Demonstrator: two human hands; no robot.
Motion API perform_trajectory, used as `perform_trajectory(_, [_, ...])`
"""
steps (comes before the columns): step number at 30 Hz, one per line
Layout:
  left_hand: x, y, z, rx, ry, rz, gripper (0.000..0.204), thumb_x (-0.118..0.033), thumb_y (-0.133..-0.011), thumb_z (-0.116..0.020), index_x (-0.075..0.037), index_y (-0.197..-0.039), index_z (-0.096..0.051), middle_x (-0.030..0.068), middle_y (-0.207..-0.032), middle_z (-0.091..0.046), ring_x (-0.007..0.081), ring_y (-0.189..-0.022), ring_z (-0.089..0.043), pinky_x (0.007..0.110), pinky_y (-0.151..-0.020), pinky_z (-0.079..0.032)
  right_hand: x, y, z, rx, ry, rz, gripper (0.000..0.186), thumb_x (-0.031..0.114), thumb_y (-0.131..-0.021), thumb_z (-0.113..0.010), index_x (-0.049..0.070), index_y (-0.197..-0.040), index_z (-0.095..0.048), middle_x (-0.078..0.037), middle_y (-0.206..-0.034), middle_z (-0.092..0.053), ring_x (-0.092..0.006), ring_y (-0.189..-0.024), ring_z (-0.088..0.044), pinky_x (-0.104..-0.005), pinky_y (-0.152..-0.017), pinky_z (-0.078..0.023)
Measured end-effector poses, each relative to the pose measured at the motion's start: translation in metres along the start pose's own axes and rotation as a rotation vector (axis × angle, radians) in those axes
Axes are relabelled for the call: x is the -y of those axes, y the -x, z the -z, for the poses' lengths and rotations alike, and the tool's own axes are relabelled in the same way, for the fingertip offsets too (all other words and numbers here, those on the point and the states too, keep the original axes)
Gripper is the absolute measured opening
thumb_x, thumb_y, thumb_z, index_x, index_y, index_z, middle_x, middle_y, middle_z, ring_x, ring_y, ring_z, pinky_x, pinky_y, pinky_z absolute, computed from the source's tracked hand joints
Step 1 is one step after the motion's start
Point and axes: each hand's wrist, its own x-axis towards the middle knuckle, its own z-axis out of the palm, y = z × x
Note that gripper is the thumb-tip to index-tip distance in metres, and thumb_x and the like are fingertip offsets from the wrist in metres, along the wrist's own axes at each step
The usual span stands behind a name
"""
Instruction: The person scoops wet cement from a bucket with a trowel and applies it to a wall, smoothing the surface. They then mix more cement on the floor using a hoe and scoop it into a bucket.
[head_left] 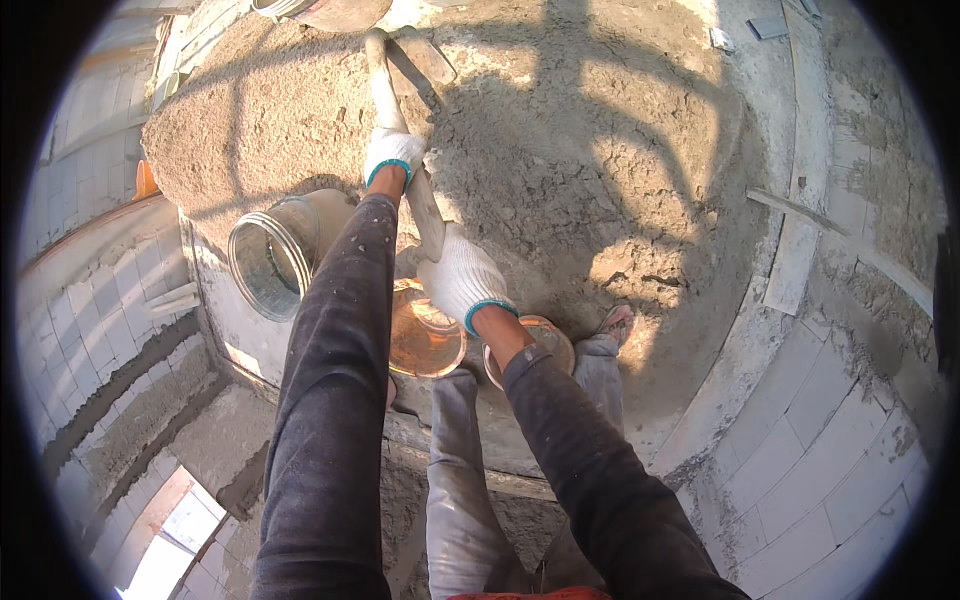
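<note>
Both gloved hands clasp a shovel handle (425,200): the left hand (392,152) high, the right hand (462,280) low. Its blade (425,55) lies on the mortar heap (560,150) (mostly unshovelled, it seems). Two orange pans (425,340) beside a bucket (275,255) look unfilled.

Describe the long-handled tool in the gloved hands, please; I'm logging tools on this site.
The tool is a shovel or hoe with a pale handle caked in grey mortar. It slants from the lower hand up to a blade resting on the heap of sandy mortar. The left hand in a white glove grips mid-handle; the right hand, also gloved, closes its fingers round the near end.
</note>
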Motion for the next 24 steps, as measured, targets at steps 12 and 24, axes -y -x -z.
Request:
perform_trajectory(12, [0.051,0.205,-0.138,-0.002,0.667,0.389,0.026,-0.012,-0.088,-0.084,0.007,-0.096,-0.068,0.0171,-0.079,-0.068,0.0318,-0.06,-0.068,0.049,-0.053,-0.058,-0.129,0.191,0.065,-0.009,0.31,-0.104,0.041,0.029,-0.096,-0.067,0.007,-0.13,-0.059,-0.027,-0.097,-0.077,-0.0493,-0.094,-0.076,-0.0587,-0.085,-0.06])
perform_trajectory(24, [0.033,0.419,-0.178,0.25,0.987,0.548,0.042,0.001,-0.09,-0.083,-0.005,-0.124,-0.059,0.0087,-0.093,-0.068,0.0242,-0.069,-0.07,0.041,-0.061,-0.062,-0.282,0.34,0.039,-0.171,0.415,-0.136,0.053,0.025,-0.091,-0.07,0.013,-0.142,-0.06,-0.021,-0.107,-0.078,-0.0442,-0.087,-0.077,-0.0552,-0.077,-0.062])
